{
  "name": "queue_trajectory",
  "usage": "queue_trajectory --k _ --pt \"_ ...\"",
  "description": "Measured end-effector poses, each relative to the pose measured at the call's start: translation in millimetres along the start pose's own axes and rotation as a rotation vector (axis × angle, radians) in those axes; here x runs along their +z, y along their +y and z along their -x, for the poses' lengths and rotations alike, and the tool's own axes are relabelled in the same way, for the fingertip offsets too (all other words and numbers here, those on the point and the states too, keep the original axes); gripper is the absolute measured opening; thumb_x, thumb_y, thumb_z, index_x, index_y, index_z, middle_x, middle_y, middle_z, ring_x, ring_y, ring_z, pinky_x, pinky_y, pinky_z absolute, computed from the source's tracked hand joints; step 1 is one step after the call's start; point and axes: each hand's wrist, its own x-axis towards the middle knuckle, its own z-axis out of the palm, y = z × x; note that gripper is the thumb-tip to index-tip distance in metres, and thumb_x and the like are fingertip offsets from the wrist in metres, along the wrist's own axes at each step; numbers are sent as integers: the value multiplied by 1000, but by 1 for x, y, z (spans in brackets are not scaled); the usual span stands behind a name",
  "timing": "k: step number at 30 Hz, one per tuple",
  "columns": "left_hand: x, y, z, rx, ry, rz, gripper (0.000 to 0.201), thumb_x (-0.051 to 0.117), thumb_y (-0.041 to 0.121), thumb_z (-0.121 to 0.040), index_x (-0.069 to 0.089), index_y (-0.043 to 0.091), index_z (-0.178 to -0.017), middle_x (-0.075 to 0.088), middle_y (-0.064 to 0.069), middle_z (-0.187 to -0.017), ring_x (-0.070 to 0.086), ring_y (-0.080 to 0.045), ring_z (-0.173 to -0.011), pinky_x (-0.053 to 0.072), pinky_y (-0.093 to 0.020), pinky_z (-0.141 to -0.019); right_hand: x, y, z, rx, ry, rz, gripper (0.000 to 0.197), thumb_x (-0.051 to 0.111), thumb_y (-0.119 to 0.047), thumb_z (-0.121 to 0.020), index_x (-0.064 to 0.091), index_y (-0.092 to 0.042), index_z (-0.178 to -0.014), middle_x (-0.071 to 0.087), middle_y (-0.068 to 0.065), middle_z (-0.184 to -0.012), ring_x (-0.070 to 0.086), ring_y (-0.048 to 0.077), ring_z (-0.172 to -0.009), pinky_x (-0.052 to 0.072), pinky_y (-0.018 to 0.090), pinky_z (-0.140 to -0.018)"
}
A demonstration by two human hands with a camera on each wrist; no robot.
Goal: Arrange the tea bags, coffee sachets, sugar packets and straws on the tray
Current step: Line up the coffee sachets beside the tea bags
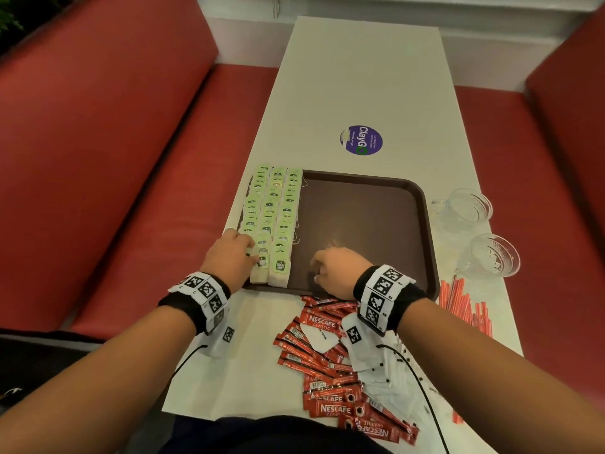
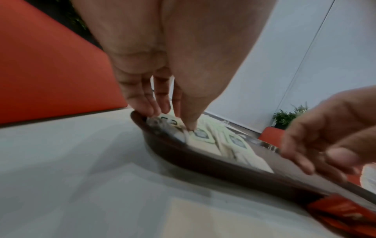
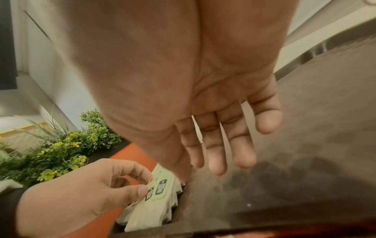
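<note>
A brown tray (image 1: 360, 217) lies on the white table. Green-labelled tea bags (image 1: 275, 204) fill its left side in three rows. My left hand (image 1: 244, 253) is at the near end of the leftmost row and pinches a tea bag (image 2: 162, 120) between thumb and curled fingers, seen also in the right wrist view (image 3: 156, 190). My right hand (image 1: 322, 267) hovers over the tray's bare floor (image 3: 305, 145) near its front rim, fingers relaxed and holding nothing. Red coffee sachets (image 1: 327, 355), white sugar packets (image 1: 389, 378) and red straws (image 1: 465, 303) lie on the table in front of the tray.
Two glass cups (image 1: 468, 208) (image 1: 494, 255) stand right of the tray. A purple round sticker (image 1: 361, 140) is on the table beyond it. Red benches (image 1: 114, 142) flank the table on both sides. Cables run from both wristbands.
</note>
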Motion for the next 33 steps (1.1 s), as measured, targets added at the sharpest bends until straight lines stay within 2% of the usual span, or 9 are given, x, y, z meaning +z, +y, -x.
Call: queue_trajectory --k 3,6,11,14,20,23,27,29,33 --pt "-2 1 3 24 15 1 33 59 35 -96 60 19 -126 51 -1 -127 56 -23 -113 47 -38 -96 4 11 23 -31 -20 20 26 62 -32 -92 63 -22 -116 65 -5 -102 61 19 -96 51 32 -82" --pt "-1 14 18 135 62 28 27 59 37 -95 62 24 -119 53 4 -121 51 -18 -115 46 -35 -96 12 19 40 -64 -28 52 31 67 -35 -89 64 -24 -117 62 -6 -107 60 17 -97 51 31 -84" --pt "15 56 53 478 -158 -14 32 59 51 -92 63 31 -117 53 15 -110 48 -7 -108 43 -28 -96 23 25 50 -76 55 51 27 68 -36 -89 68 -30 -115 56 -6 -110 56 16 -101 47 30 -86" --pt "31 70 62 562 -211 -138 42 58 56 -90 61 33 -125 56 12 -114 51 -10 -107 46 -34 -95 27 25 54 -64 74 40 24 67 -33 -90 71 -30 -113 54 -7 -111 56 16 -102 45 29 -88" --pt "42 80 61 572 -138 -329 36 45 47 -99 67 29 -121 63 5 -107 56 -19 -100 50 -40 -85 31 26 60 -47 91 22 29 66 -26 -90 70 -27 -119 54 -3 -121 56 20 -109 48 33 -93" --pt "39 79 62 645 -70 -228 30 48 38 -99 73 26 -112 67 4 -98 57 -19 -91 51 -40 -78 30 28 64 -68 103 27 31 63 -31 -92 67 -28 -122 56 -2 -120 55 20 -110 48 36 -96" --pt "28 78 65 658 53 -19 21 59 33 -96 75 24 -106 68 7 -94 59 -16 -87 51 -37 -76 25 26 68 -94 111 70 25 57 -38 -95 73 -23 -107 64 -2 -103 57 20 -99 50 40 -90" --pt "24 81 66 599 22 -20 25 58 40 -96 73 25 -109 69 8 -98 60 -14 -91 51 -36 -81 22 28 70 -39 101 18 25 56 -37 -97 73 -20 -102 68 -1 -96 62 20 -90 53 38 -84" --pt "24 81 66 523 -176 -233 33 54 49 -95 65 30 -121 66 9 -110 61 -14 -100 52 -33 -85 22 33 73 31 101 -60 18 51 -25 -101 67 -17 -101 69 2 -93 65 20 -86 56 39 -82"
